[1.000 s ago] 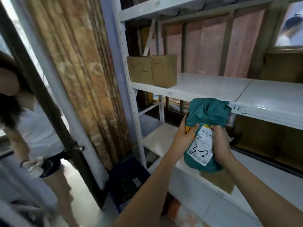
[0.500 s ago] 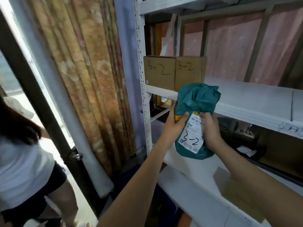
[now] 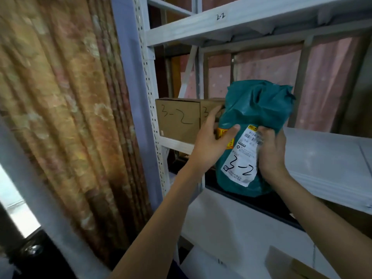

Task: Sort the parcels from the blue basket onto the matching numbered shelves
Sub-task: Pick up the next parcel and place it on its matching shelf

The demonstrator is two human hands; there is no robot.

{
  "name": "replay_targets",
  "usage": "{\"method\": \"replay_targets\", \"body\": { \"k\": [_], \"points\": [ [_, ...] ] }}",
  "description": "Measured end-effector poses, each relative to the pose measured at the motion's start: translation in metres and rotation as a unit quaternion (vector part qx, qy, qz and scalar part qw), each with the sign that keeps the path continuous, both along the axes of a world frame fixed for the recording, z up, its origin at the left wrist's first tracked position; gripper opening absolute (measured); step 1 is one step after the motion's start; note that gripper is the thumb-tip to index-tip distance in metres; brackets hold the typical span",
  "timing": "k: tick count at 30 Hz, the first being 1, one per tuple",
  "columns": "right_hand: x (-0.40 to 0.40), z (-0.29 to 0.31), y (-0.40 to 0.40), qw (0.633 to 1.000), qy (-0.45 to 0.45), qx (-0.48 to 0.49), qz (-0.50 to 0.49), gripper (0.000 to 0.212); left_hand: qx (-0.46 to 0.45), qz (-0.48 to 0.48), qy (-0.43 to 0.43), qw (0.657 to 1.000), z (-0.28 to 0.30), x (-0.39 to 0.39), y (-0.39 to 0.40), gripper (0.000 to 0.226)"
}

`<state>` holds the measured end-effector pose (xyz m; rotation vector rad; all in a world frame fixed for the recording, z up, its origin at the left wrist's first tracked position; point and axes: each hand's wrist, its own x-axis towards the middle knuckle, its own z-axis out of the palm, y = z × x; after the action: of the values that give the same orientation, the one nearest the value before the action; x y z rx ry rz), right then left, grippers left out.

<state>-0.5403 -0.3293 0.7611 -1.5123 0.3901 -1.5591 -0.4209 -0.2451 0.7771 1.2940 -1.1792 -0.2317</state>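
A teal plastic parcel (image 3: 255,109) with a white label marked 3-2 is held upright in front of the white shelf (image 3: 322,158). My left hand (image 3: 211,141) grips its left side, thumb across the front. My right hand (image 3: 271,152) grips its right side at the label. Two cardboard boxes stand at the shelf's left end; the first box (image 3: 178,117) reads 3-2, the second box (image 3: 209,106) is mostly hidden behind my left hand and the parcel. The blue basket is out of view.
An upper shelf (image 3: 201,27) bears the mark 2-2. A perforated white upright (image 3: 149,97) stands left of the boxes, with a patterned curtain (image 3: 60,117) beside it. A lower shelf (image 3: 241,228) holds a flat cardboard piece (image 3: 285,262) at the bottom right.
The parcel has risen and moved closer to the 3-2 shelf, beside the boxes. The view has swung up and right; the person on the left is no longer seen.
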Motion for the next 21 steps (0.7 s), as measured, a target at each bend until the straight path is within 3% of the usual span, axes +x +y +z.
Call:
{"method": "replay_targets", "body": {
  "k": [2,6,8,9,12,16,21],
  "points": [
    [-0.004,0.007,-0.010,1.000,-0.007,-0.001,-0.029,0.010,-0.003,0.006,-0.060,0.998,0.012,0.000,-0.015,0.075],
    [-0.011,0.021,-0.023,0.997,-0.004,-0.006,-0.076,0.033,-0.033,0.038,-0.199,0.979,0.041,0.006,-0.037,0.067],
    [-0.014,0.026,-0.025,0.995,-0.010,0.004,-0.099,0.016,-0.049,0.037,-0.254,0.965,0.053,0.008,-0.046,0.068],
    [-0.016,0.028,-0.026,0.994,-0.016,0.002,-0.112,0.006,-0.059,0.033,-0.276,0.959,0.058,0.009,-0.051,0.068],
    [-0.015,0.032,-0.029,0.986,0.001,0.012,-0.168,0.016,-0.077,0.018,-0.317,0.945,0.070,0.014,-0.068,0.071],
    [-0.015,0.039,-0.043,0.977,0.041,0.034,-0.204,0.014,-0.076,-0.002,-0.391,0.917,0.091,0.020,-0.088,0.080],
    [-0.009,0.040,-0.055,0.971,0.073,0.025,-0.225,0.023,-0.034,0.007,-0.484,0.874,0.104,0.023,-0.111,0.081]
  ]
}}
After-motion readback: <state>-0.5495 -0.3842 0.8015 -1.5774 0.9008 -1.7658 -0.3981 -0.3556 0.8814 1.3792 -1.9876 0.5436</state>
